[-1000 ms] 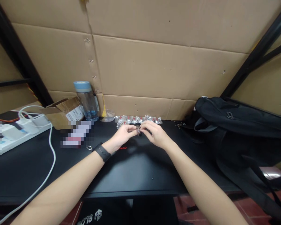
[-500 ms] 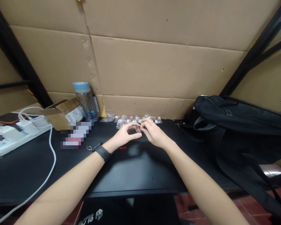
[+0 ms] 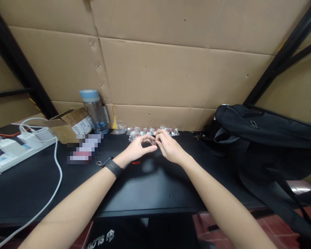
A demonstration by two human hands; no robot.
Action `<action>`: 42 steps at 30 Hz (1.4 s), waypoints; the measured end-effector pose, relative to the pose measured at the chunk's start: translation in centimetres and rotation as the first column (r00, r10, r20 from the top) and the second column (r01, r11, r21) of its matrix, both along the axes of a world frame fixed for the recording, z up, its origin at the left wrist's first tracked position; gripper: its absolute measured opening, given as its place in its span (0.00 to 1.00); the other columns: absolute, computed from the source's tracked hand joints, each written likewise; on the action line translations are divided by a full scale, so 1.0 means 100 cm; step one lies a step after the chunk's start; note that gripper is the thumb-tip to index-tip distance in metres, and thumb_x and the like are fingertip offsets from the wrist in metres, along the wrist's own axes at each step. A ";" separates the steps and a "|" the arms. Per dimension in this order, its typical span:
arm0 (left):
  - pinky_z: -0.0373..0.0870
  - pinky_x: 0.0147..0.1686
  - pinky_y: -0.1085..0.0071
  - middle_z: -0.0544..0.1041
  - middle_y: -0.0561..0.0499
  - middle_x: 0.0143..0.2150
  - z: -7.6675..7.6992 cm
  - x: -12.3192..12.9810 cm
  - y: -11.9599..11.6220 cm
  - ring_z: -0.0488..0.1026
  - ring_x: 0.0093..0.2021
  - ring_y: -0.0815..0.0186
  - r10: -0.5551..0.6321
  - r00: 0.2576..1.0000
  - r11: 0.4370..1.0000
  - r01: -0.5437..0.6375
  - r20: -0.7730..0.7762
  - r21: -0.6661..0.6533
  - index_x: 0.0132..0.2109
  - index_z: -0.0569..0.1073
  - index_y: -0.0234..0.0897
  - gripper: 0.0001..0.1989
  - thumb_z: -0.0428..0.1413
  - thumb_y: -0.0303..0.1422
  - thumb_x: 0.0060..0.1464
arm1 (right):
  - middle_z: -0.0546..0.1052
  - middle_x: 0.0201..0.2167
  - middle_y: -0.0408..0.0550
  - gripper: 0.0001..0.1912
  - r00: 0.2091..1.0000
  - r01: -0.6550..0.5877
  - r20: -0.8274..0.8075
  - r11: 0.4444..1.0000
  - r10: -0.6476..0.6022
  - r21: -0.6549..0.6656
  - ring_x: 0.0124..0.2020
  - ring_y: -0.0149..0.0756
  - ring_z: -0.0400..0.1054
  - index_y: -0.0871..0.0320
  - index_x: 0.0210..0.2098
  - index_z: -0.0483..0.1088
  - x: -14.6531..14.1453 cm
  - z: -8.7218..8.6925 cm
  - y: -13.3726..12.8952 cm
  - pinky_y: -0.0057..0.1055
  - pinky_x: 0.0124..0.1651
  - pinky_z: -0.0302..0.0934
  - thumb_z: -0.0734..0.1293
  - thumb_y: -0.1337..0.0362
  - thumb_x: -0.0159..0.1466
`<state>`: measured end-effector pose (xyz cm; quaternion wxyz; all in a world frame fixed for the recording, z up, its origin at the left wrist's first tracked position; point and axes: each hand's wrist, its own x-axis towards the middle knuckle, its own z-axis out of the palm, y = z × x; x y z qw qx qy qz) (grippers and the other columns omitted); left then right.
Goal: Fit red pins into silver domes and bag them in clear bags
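Above the middle of the black table, both hands meet at a small clear, shiny piece [image 3: 152,141] whose kind I cannot make out. My left hand [image 3: 140,149] grips its left side between thumb and curled fingers. From the right, my right hand [image 3: 169,147] pinches at its edge with thumb and fingertips, which partly cover it. A thin red cord loop [image 3: 136,162] lies on the table below my left hand. Behind the hands is a row of small clear packets [image 3: 142,131] with red bits inside, partly hidden by my fingers.
A water bottle [image 3: 92,112] and an opened cardboard box [image 3: 69,126] stand at the back left, near a white power strip [image 3: 28,147] with a cable [image 3: 57,173]. A metal clasp [image 3: 99,163] lies by my left wrist. A black bag [image 3: 269,138] fills the right side.
Both hands stay in nearly the same place around the small clear piece, which looks slightly turned. The rest of the scene is unchanged apart from a slight camera shift.
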<state>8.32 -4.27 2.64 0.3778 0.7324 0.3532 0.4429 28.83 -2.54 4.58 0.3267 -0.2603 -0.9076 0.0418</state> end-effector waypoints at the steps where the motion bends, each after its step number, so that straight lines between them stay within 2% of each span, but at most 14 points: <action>1: 0.69 0.54 0.63 0.78 0.45 0.47 0.000 0.000 0.000 0.74 0.48 0.60 -0.001 1.000 1.000 0.001 0.001 0.001 0.48 0.75 0.35 0.17 0.63 0.40 0.54 | 0.66 0.51 0.56 0.05 1.000 0.003 -0.003 1.000 -0.003 0.000 0.50 0.42 0.67 0.55 0.44 0.61 0.000 0.000 0.001 0.39 0.52 0.65 0.56 0.68 0.72; 9: 0.69 0.53 0.64 0.79 0.45 0.45 0.005 0.001 -0.003 0.75 0.47 0.61 -0.002 1.000 1.000 0.003 -0.014 0.011 0.47 0.75 0.35 0.16 0.62 0.39 0.55 | 0.66 0.48 0.55 0.04 0.999 0.004 -0.032 1.000 -0.004 -0.020 0.48 0.41 0.67 0.55 0.43 0.61 -0.001 -0.004 0.004 0.39 0.51 0.65 0.56 0.67 0.72; 14: 0.69 0.55 0.61 0.79 0.44 0.45 0.002 -0.004 0.002 0.76 0.48 0.60 0.041 0.998 0.999 -0.041 -0.042 -0.008 0.47 0.74 0.34 0.19 0.64 0.41 0.52 | 0.66 0.48 0.55 0.04 0.995 0.034 -0.093 0.999 -0.034 0.000 0.50 0.43 0.66 0.55 0.42 0.61 0.006 0.000 0.010 0.40 0.53 0.64 0.56 0.67 0.71; 17: 0.69 0.55 0.62 0.79 0.44 0.46 -0.003 -0.007 0.004 0.76 0.48 0.60 0.003 0.998 1.000 -0.003 -0.056 -0.012 0.49 0.73 0.35 0.21 0.64 0.41 0.52 | 0.66 0.47 0.55 0.04 0.996 -0.002 -0.088 1.000 0.001 -0.013 0.50 0.42 0.65 0.55 0.41 0.62 0.009 0.000 0.013 0.40 0.54 0.63 0.57 0.67 0.72; 19: 0.67 0.56 0.62 0.79 0.44 0.47 -0.006 -0.009 0.004 0.76 0.50 0.59 -0.005 0.990 1.000 0.008 -0.140 0.023 0.49 0.73 0.36 0.21 0.64 0.43 0.53 | 0.67 0.45 0.54 0.04 0.998 -0.039 -0.057 0.999 0.037 -0.033 0.49 0.41 0.65 0.55 0.41 0.62 0.010 -0.002 0.015 0.40 0.54 0.63 0.57 0.68 0.71; 21: 0.65 0.57 0.61 0.79 0.44 0.49 -0.010 -0.010 0.004 0.75 0.52 0.57 0.044 0.958 0.998 -0.028 -0.283 0.061 0.52 0.74 0.39 0.22 0.62 0.46 0.54 | 0.68 0.45 0.53 0.05 0.999 -0.053 -0.014 0.997 0.052 -0.052 0.49 0.41 0.65 0.55 0.40 0.62 0.010 -0.008 0.017 0.39 0.54 0.63 0.57 0.68 0.71; 25: 0.60 0.56 0.59 0.77 0.43 0.56 -0.012 -0.017 0.005 0.73 0.56 0.50 0.198 0.821 0.979 -0.144 -0.535 0.141 0.57 0.73 0.42 0.29 0.59 0.52 0.53 | 0.69 0.45 0.53 0.05 0.998 -0.014 0.053 0.996 0.019 -0.086 0.47 0.39 0.67 0.56 0.39 0.65 0.011 -0.020 0.026 0.38 0.52 0.64 0.59 0.69 0.70; 28: 0.59 0.52 0.61 0.81 0.45 0.48 -0.005 -0.030 0.004 0.75 0.50 0.53 0.265 0.741 0.964 -0.188 -0.617 0.189 0.50 0.77 0.42 0.23 0.59 0.51 0.53 | 0.72 0.43 0.51 0.05 0.994 0.009 0.105 0.993 0.004 -0.115 0.46 0.39 0.68 0.57 0.36 0.69 0.018 -0.023 0.037 0.37 0.51 0.63 0.62 0.69 0.68; 31: 0.57 0.46 0.66 0.82 0.52 0.33 0.008 -0.047 0.002 0.76 0.35 0.61 0.166 0.697 0.986 -0.112 -0.697 0.123 0.37 0.79 0.42 0.17 0.63 0.50 0.48 | 0.76 0.37 0.50 0.07 0.988 0.064 0.152 0.986 -0.041 -0.152 0.41 0.38 0.70 0.58 0.34 0.73 0.037 -0.018 0.049 0.37 0.49 0.63 0.63 0.67 0.67; 34: 0.55 0.43 0.67 0.81 0.56 0.29 0.014 -0.059 0.001 0.74 0.30 0.64 0.012 0.638 1.000 -0.010 -0.770 0.008 0.32 0.80 0.44 0.15 0.69 0.47 0.38 | 0.79 0.39 0.51 0.08 0.964 0.199 0.223 0.951 -0.146 -0.237 0.40 0.40 0.72 0.58 0.40 0.77 0.061 -0.012 0.058 0.36 0.47 0.64 0.68 0.62 0.64; 35: 0.55 0.43 0.67 0.81 0.56 0.28 0.014 -0.061 0.001 0.74 0.30 0.64 -0.012 0.618 1.000 -0.001 -0.786 -0.016 0.30 0.80 0.45 0.14 0.70 0.44 0.37 | 0.79 0.42 0.52 0.14 0.949 0.240 0.268 0.929 -0.164 -0.283 0.41 0.41 0.72 0.58 0.44 0.77 0.068 -0.011 0.060 0.36 0.47 0.65 0.72 0.60 0.60; 38: 0.54 0.45 0.67 0.80 0.56 0.26 0.011 -0.062 0.002 0.74 0.31 0.64 -0.067 0.610 0.998 0.024 -0.789 -0.065 0.27 0.80 0.45 0.06 0.68 0.36 0.40 | 0.79 0.47 0.52 0.30 0.923 0.287 0.362 0.865 -0.133 -0.413 0.44 0.44 0.73 0.57 0.50 0.77 0.080 -0.012 0.065 0.35 0.47 0.65 0.79 0.56 0.48; 40: 0.54 0.46 0.66 0.79 0.56 0.25 0.009 -0.059 0.002 0.74 0.30 0.64 -0.094 0.635 0.996 0.060 -0.767 -0.073 0.26 0.79 0.45 0.04 0.67 0.35 0.44 | 0.80 0.45 0.50 0.28 0.919 0.283 0.380 0.846 -0.105 -0.452 0.43 0.43 0.73 0.56 0.48 0.78 0.080 -0.014 0.066 0.34 0.46 0.65 0.79 0.57 0.47; 42: 0.55 0.47 0.66 0.80 0.56 0.26 0.008 -0.055 0.001 0.73 0.30 0.65 -0.065 0.657 0.997 0.073 -0.751 -0.022 0.27 0.78 0.43 0.06 0.64 0.37 0.48 | 0.80 0.41 0.49 0.24 0.918 0.287 0.384 0.836 -0.100 -0.468 0.41 0.42 0.73 0.57 0.44 0.79 0.078 -0.016 0.067 0.33 0.44 0.65 0.78 0.59 0.48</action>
